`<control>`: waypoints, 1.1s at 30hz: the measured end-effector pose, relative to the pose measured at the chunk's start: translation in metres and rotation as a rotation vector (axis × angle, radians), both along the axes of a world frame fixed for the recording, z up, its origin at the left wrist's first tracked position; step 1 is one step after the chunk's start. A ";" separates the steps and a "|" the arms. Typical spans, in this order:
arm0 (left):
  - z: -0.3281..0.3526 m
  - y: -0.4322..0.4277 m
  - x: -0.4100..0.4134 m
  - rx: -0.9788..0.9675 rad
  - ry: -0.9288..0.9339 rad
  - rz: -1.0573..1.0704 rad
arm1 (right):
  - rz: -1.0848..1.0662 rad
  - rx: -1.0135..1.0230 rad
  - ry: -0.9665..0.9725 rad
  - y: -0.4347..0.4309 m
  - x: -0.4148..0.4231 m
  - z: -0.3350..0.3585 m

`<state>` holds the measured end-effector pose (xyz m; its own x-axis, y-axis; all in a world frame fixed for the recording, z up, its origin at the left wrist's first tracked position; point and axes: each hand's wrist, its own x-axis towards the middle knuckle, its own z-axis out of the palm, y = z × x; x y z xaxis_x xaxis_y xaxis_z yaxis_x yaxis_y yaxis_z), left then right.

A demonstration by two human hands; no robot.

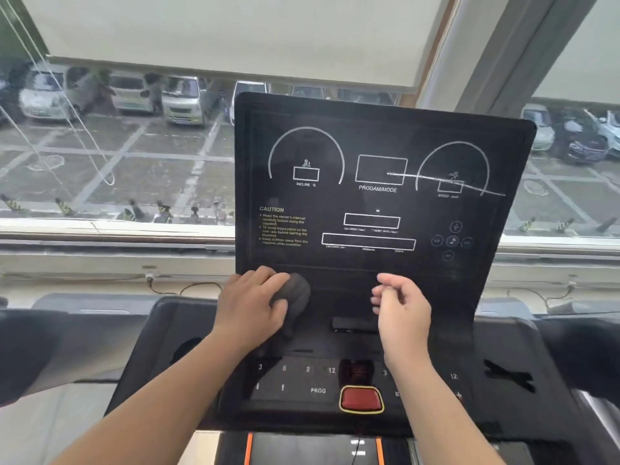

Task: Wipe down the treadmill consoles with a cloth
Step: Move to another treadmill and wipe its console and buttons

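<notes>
Head view: a person faces a black treadmill console tilted upward, with both bare forearms reaching in from below.
Left hand: the fingers are curled over a dark cloth, gripping it and pressing it against the lower left of the display panel.
Cloth: bunched up, it bulges out just right of the left fingertips and sits below the yellow caution text.
Right hand: the fingers are loosely curled and hold nothing, well to the right of the cloth. Whether they touch the panel cannot be told.
Below the right fingers: a small dark slot. Lower down, between the two wrists, is a red stop button with a yellow rim.
Beneath the left wrist: a row of number keys with a PROG label under it.
Above the right fingers: a white streak runs across the display from the middle box through the right dial.
In the way: the right forearm covers the keys between 3 and 12, and the left forearm hides the keypad's left edge.
Beyond the fingertips: a window with a roller blind partly lowered, and parked cars outside.
</notes>
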<state>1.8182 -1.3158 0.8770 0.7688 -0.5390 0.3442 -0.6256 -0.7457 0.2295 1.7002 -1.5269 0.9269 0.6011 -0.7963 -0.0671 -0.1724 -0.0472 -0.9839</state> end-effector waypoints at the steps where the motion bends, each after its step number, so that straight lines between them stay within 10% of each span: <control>1: -0.004 0.007 0.001 -0.015 0.001 0.004 | 0.011 0.003 0.016 0.004 -0.005 -0.003; 11: 0.007 0.040 0.023 -0.286 -0.069 0.154 | 0.447 0.036 0.259 0.054 -0.007 -0.021; 21: -0.033 0.071 -0.035 -0.021 0.367 0.195 | 0.568 0.063 0.376 0.069 -0.022 -0.030; 33: 0.013 -0.038 -0.051 -0.291 0.699 0.388 | 0.501 0.206 0.333 0.033 -0.048 -0.015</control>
